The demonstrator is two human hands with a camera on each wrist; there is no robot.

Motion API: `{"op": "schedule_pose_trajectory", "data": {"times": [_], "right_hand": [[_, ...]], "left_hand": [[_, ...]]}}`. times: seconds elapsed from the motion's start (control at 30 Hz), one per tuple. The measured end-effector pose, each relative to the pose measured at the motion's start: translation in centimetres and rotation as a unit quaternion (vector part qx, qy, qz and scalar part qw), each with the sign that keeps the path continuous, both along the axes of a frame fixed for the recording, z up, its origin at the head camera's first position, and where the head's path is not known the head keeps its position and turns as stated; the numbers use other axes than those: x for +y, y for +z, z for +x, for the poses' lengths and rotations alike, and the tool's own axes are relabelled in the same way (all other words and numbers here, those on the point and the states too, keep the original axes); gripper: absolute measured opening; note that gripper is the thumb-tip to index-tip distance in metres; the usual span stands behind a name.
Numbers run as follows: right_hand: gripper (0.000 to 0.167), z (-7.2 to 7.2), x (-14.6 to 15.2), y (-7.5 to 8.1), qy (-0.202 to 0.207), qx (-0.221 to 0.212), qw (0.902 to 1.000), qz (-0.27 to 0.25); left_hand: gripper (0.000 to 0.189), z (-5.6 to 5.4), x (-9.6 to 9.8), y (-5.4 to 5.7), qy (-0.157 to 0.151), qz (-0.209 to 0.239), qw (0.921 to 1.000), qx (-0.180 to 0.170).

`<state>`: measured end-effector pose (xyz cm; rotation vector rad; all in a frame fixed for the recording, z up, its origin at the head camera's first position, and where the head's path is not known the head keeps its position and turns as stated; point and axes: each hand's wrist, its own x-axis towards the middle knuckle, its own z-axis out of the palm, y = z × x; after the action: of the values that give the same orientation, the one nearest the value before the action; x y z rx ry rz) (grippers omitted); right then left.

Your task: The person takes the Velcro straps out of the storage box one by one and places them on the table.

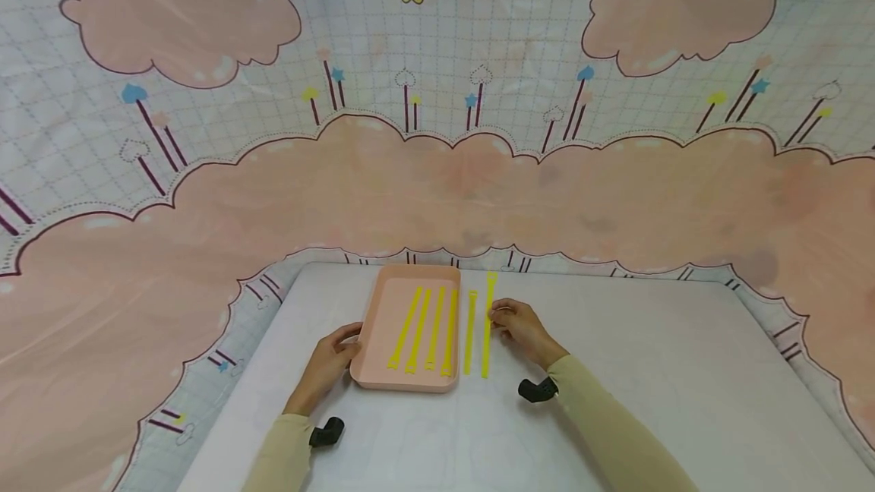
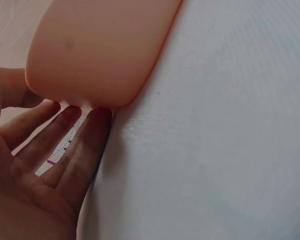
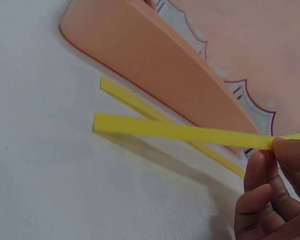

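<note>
Right hand (image 1: 519, 327), fingers clamped on 1 yellow strip (image 3: 180, 131): best lift clear of the neighbouring strip (image 1: 470, 332) left of them! Left hand's (image 1: 326, 361) fingers grip the tray (image 1: 403, 384).

Yellow strips (image 3: 180, 131), peach tray (image 1: 403, 385), white tabletop (image 1: 718, 370), beige sleeves (image 1: 604, 424), black wrist cameras (image 1: 536, 390), pale gridded backdrop (image 1: 492, 21), dark-outlined pink clouds (image 1: 184, 17)

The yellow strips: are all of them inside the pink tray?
No, one yellow strip lies beside the pink tray, and the right hand pinches another strip outside it.
</note>
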<state>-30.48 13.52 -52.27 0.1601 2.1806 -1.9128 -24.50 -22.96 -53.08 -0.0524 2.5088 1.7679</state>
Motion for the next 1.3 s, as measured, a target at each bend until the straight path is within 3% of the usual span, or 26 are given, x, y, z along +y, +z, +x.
{"op": "schedule_pose_trajectory", "data": {"times": [0.87,1.3], "right_hand": [[0.009,-0.75,-0.02,-0.90,0.014,0.027,0.9915,0.126],[0.014,-0.93,-0.37,-1.03,-0.007,0.026,0.9884,0.149]], "left_hand": [[0.042,-0.16,0.03,-0.42,0.001,-0.004,1.0000,-0.003],[0.043,0.09,0.02,-0.10,0.003,-0.009,0.9999,-0.004]]}}
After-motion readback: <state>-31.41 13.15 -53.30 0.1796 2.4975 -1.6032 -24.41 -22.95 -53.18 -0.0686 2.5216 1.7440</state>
